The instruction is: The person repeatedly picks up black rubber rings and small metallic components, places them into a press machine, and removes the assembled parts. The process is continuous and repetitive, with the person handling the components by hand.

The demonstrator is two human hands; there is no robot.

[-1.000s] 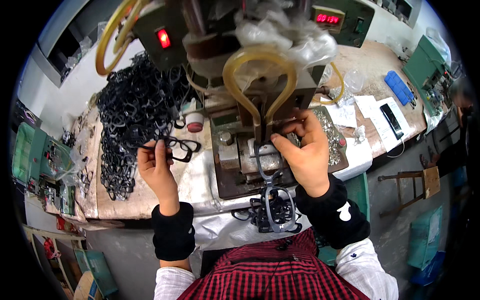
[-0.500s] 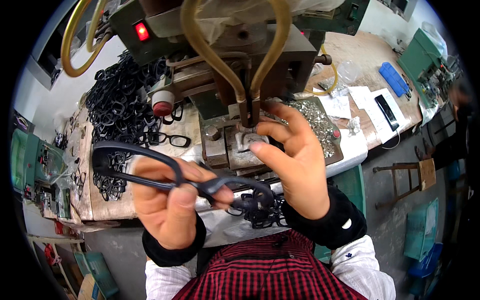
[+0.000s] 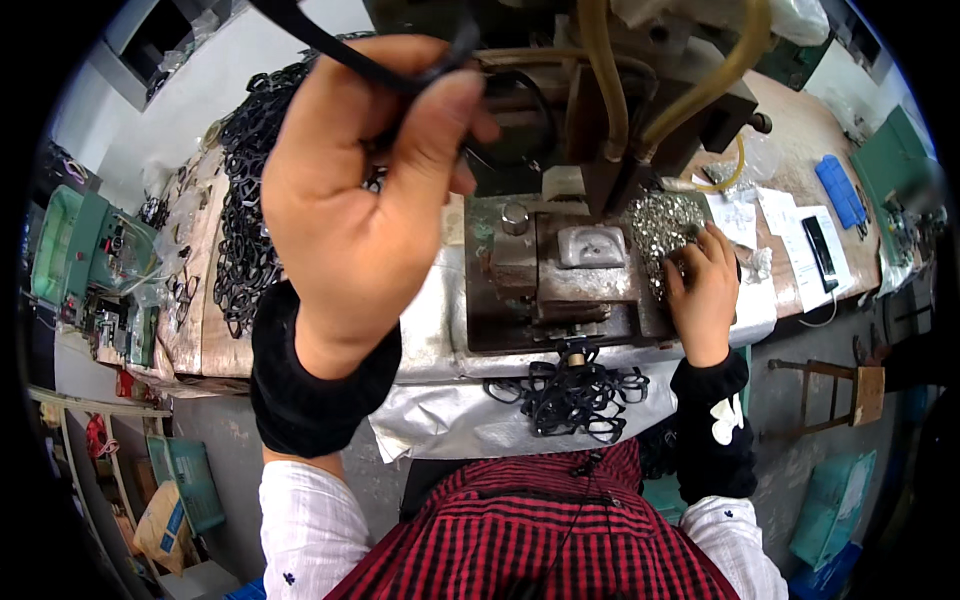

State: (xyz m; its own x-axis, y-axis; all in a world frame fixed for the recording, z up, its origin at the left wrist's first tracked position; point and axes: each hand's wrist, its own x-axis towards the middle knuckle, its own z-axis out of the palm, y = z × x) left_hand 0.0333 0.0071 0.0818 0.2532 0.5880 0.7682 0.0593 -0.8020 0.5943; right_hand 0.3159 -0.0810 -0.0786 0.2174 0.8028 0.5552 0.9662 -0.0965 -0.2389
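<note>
Two hands work: left hand (image 3: 365,190) pinches a light, thin, bendable black frame (image 3: 350,50) by its rim; right hand (image 3: 703,290), fingers curled, rests on small metal parts (image 3: 655,222).

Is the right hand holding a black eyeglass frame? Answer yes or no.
No, the right hand rests on the pile of small silvery parts by the press, while the left hand holds the black frame.
</note>
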